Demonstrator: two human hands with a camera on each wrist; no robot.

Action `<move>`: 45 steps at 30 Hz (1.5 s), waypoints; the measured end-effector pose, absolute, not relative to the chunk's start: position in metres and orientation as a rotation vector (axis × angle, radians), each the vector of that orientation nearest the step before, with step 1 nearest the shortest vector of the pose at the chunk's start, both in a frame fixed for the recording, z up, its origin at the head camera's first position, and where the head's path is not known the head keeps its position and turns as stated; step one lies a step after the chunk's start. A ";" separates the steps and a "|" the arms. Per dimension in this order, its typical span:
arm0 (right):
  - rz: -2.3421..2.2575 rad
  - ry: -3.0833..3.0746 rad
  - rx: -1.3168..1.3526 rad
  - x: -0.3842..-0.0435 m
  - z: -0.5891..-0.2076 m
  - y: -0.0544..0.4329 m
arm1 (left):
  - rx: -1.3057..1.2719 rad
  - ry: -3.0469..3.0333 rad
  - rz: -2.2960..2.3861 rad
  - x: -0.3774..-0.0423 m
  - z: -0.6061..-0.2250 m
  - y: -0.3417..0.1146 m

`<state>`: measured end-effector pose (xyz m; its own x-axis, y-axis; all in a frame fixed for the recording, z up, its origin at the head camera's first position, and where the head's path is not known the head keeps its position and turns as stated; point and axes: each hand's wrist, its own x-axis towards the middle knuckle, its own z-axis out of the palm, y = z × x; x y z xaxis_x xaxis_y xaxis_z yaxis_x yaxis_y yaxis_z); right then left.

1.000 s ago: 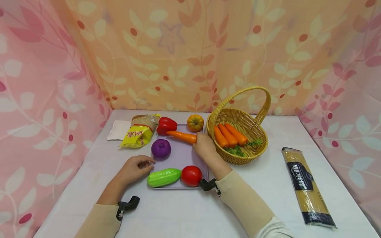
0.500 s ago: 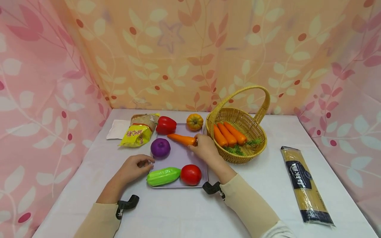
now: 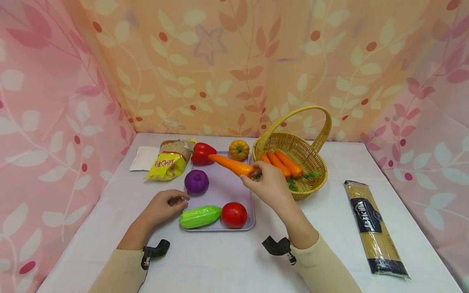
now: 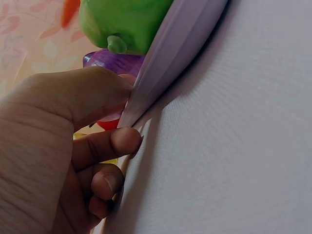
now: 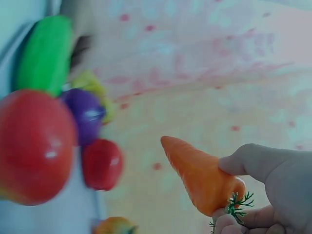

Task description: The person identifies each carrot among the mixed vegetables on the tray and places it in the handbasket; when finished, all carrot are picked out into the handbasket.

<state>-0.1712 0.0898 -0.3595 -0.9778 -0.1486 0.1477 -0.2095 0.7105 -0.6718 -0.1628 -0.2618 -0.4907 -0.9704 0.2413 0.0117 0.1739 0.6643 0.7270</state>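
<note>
My right hand (image 3: pixel 269 183) pinches an orange carrot (image 3: pixel 232 164) by its thick, leafy end, held up over the tray's right side beside the basket. In the right wrist view the carrot (image 5: pixel 200 178) has its pointed tip away from the thumb. The left hand (image 3: pixel 165 207) rests at the left edge of a lilac tray (image 3: pixel 223 191), fingers loosely curled. In the left wrist view its thumb (image 4: pixel 92 95) meets the tray rim, while the other fingers lie beside it on the cloth. Three more carrots (image 3: pixel 289 162) lie in a wicker basket (image 3: pixel 315 189).
The tray bears a green cucumber-like vegetable (image 3: pixel 199 217), a tomato (image 3: pixel 233 215), a purple onion (image 3: pixel 196 182), a red bell pepper (image 3: pixel 201 154) and a small pumpkin (image 3: pixel 239 149). A yellow food bag (image 3: pixel 166 166) lies at left, a spaghetti pack (image 3: pixel 375 228) at right.
The right hand has lifted the carrot off the tray and moved it right, towards the basket. The left hand has stayed in place.
</note>
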 end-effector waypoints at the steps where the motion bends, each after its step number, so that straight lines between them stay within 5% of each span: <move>1: 1.151 -2.816 0.288 -0.167 -0.354 0.093 | 0.347 2.787 1.207 -0.163 -0.491 -0.262; 25: 1.160 -2.786 -0.057 -0.129 -0.284 0.205 | 0.349 2.818 1.205 -0.161 -0.497 -0.268; 34: 1.168 -2.802 -0.180 -0.138 -0.294 0.250 | 0.344 2.812 1.204 -0.160 -0.493 -0.267; 45: 1.101 -2.944 -0.259 -0.197 -0.342 0.268 | 0.397 2.819 1.223 -0.162 -0.493 -0.265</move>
<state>-0.1969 0.2677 -0.3424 -0.9865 0.1490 -0.0684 0.1573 0.7426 -0.6510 -0.1623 -0.2649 -0.4934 -0.9663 0.2498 0.0616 0.2157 0.6560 0.7233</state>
